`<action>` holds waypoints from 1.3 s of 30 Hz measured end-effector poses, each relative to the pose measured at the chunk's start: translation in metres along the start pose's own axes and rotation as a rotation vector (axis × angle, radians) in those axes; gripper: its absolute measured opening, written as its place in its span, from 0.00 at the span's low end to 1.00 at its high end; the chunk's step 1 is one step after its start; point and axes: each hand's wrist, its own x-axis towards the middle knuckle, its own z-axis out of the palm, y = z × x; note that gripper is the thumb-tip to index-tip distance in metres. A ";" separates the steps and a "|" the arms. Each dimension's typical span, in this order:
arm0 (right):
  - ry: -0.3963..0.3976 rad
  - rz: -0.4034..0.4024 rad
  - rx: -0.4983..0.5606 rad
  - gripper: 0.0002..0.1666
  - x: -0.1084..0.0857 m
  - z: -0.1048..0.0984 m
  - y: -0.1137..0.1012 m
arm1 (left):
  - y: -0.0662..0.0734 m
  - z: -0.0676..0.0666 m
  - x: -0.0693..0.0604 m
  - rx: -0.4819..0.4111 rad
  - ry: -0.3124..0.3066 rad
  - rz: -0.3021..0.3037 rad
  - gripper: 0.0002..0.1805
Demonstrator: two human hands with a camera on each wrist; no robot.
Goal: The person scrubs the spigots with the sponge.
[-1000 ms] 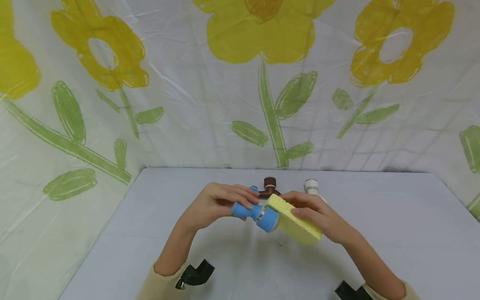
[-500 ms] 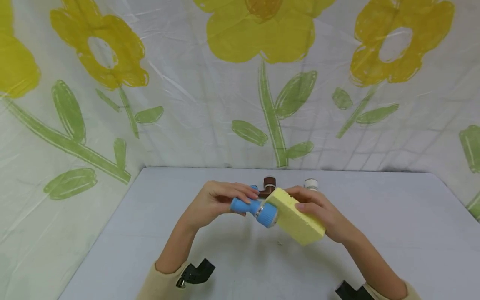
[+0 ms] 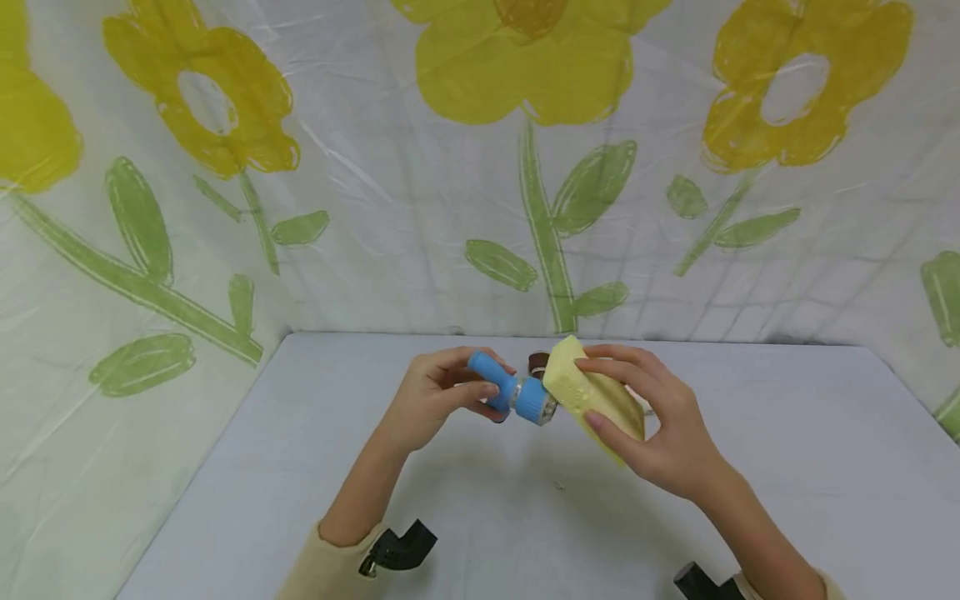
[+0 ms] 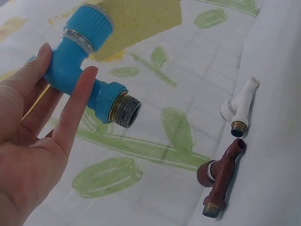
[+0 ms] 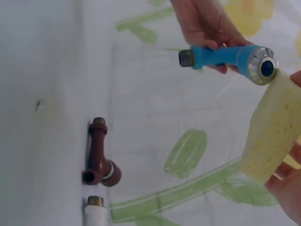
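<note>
My left hand [image 3: 429, 398] grips a blue plastic water tap [image 3: 529, 401] between thumb and fingers, above the table. Its threaded brass-and-dark inlet [image 4: 126, 110] shows in the left wrist view, while the round silver-rimmed knob end [image 5: 263, 67] faces the camera in the right wrist view. With thumb on the near side and fingers over the far side, my right hand [image 3: 670, 427] holds a yellow sponge [image 3: 585, 392]. One corner of that sponge meets the tap's knob end, or is very close to it. In the left wrist view the sponge is partly behind the knob.
On the table [image 3: 315, 467] behind my hands lies a brown tap [image 4: 222, 179], mostly covered by the sponge in the head view. A white tap [image 4: 242, 104] lies beside it. A small scrap [image 3: 559, 485] sits nearer me. A flower-printed sheet [image 3: 390, 208] hangs behind the table.
Both hands have risen slightly. My left hand has turned the blue tap so its free end points upward. My right hand has re-angled the sponge, its thumb now on the near side.
</note>
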 end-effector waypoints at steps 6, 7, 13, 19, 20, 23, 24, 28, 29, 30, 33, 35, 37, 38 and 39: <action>0.096 -0.036 -0.046 0.26 0.002 0.000 0.001 | 0.000 0.003 0.001 -0.064 0.034 -0.013 0.10; 0.103 -0.027 -0.028 0.26 0.003 0.000 0.001 | 0.000 0.003 0.001 -0.098 0.038 -0.014 0.09; 0.148 -0.052 0.029 0.25 0.002 0.004 0.005 | -0.007 0.004 0.000 -0.330 0.040 -0.052 0.07; 0.165 -0.072 -0.124 0.39 0.000 0.010 0.011 | -0.013 0.010 0.000 -0.469 0.019 -0.130 0.11; 0.165 -0.075 -0.139 0.40 0.000 0.010 0.012 | -0.014 0.011 0.000 -0.491 0.019 -0.142 0.11; 0.160 -0.097 -0.154 0.40 0.000 0.013 0.018 | -0.016 0.013 0.000 -0.549 0.023 -0.158 0.09; 0.152 -0.099 -0.154 0.40 0.000 0.013 0.019 | -0.017 0.013 0.000 -0.560 0.028 -0.158 0.09; 0.093 -0.081 -0.170 0.39 -0.001 0.014 0.023 | -0.020 0.013 0.000 -0.591 0.008 -0.165 0.07; 0.081 -0.083 -0.176 0.38 -0.001 0.013 0.023 | -0.020 0.013 -0.001 -0.598 -0.008 -0.173 0.07; 0.072 -0.091 -0.185 0.37 -0.001 0.013 0.022 | -0.021 0.013 0.000 -0.601 -0.025 -0.183 0.07; 0.066 -0.136 -0.198 0.34 0.001 0.012 0.021 | -0.021 0.012 0.000 -0.600 -0.062 -0.220 0.07; 0.062 -0.158 -0.192 0.32 0.002 0.010 0.019 | -0.022 0.011 0.000 -0.599 -0.063 -0.236 0.07; 0.049 -0.161 -0.167 0.32 0.002 0.009 0.017 | -0.022 0.010 0.000 -0.599 -0.052 -0.241 0.08; 0.043 -0.164 -0.154 0.33 0.002 0.008 0.017 | -0.022 0.010 0.000 -0.602 -0.049 -0.239 0.08; 0.033 -0.155 -0.139 0.33 0.001 0.008 0.016 | -0.022 0.009 0.000 -0.606 -0.050 -0.237 0.09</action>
